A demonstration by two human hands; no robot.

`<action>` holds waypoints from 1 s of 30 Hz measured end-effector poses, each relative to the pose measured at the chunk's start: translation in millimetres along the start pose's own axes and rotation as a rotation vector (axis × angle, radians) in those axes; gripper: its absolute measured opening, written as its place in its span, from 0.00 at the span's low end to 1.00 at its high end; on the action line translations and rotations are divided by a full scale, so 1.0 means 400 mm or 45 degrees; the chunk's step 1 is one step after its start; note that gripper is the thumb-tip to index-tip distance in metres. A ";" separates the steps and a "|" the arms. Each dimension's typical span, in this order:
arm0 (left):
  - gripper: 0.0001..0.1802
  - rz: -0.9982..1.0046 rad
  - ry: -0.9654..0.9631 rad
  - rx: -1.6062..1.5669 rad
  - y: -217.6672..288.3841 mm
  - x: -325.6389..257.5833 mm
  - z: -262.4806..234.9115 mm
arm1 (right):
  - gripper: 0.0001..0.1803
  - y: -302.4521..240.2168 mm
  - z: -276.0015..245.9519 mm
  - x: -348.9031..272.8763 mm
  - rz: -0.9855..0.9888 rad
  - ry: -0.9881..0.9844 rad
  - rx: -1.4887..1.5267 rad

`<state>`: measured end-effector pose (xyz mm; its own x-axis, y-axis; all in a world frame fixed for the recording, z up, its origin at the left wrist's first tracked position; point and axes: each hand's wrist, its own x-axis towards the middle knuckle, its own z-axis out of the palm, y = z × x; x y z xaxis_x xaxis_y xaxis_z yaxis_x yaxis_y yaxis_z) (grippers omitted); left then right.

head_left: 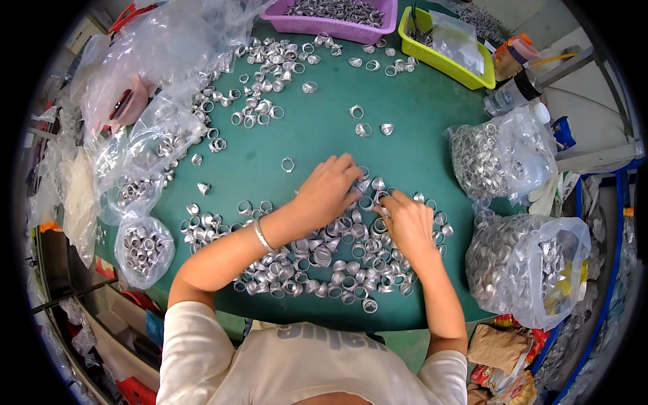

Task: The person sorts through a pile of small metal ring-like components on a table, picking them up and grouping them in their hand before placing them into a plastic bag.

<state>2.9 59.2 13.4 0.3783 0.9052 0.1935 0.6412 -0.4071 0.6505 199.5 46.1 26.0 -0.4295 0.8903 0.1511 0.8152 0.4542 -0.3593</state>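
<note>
1. A round green table carries everything; clear bags of silver rings stand at its right edge and more bags at the left.
2. A purple tray and a yellow-green tray sit at the far rim, well apart from the hands.
3. The heap of silver rings lies directly under both forearms, spreading toward the body.
4. The left hand rests fingers-down on the heap's far edge, loosely curled; whether it pinches anything cannot be told.
5. The right hand, just beside it, pinches one ring between its fingertips.
</note>
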 end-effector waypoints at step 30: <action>0.07 -0.834 -0.464 -1.988 0.042 -0.034 -0.050 | 0.13 0.149 -0.081 -0.114 0.732 0.262 2.350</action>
<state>-4.5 42.5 36.4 0.6008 0.6971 -0.3912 -0.3780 0.6790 0.6294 280.3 33.4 27.6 -0.1464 0.9490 -0.2793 -0.5856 -0.3107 -0.7487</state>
